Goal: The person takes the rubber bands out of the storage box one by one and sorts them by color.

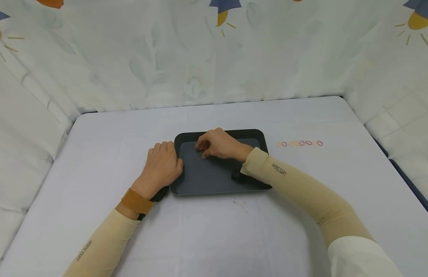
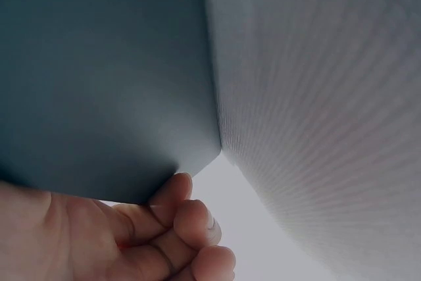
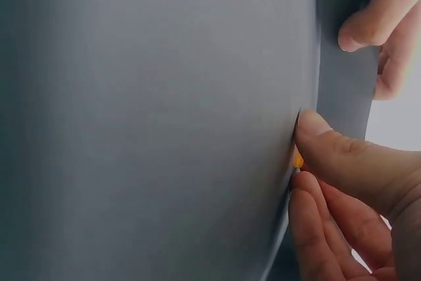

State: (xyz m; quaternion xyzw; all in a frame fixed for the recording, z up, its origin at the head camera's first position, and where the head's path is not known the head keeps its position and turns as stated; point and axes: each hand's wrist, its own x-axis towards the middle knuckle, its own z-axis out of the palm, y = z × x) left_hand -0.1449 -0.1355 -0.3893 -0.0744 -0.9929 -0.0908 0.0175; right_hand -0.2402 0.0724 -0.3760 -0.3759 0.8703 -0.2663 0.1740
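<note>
A dark grey rectangular tray (image 1: 203, 177) is on the white table. My left hand (image 1: 162, 163) grips its left rim, thumb on the inner side; in the left wrist view, fingertips (image 2: 191, 218) curl by the tray's outer wall (image 2: 112, 83). Over the tray's left half is my right hand (image 1: 220, 144), its thumb and fingers together. Between them the right wrist view shows a small orange bit (image 3: 298, 160), mostly hidden, its kind unclear. The thumb (image 3: 322, 133) comes close to the tray's surface.
Several thin red and orange rings (image 1: 302, 143), like small rubber bands, lie in a row right of the tray. Below my right wrist a black piece (image 1: 236, 176) shows over the tray. White patterned curtains (image 1: 186, 57) hang behind the table (image 1: 214, 238).
</note>
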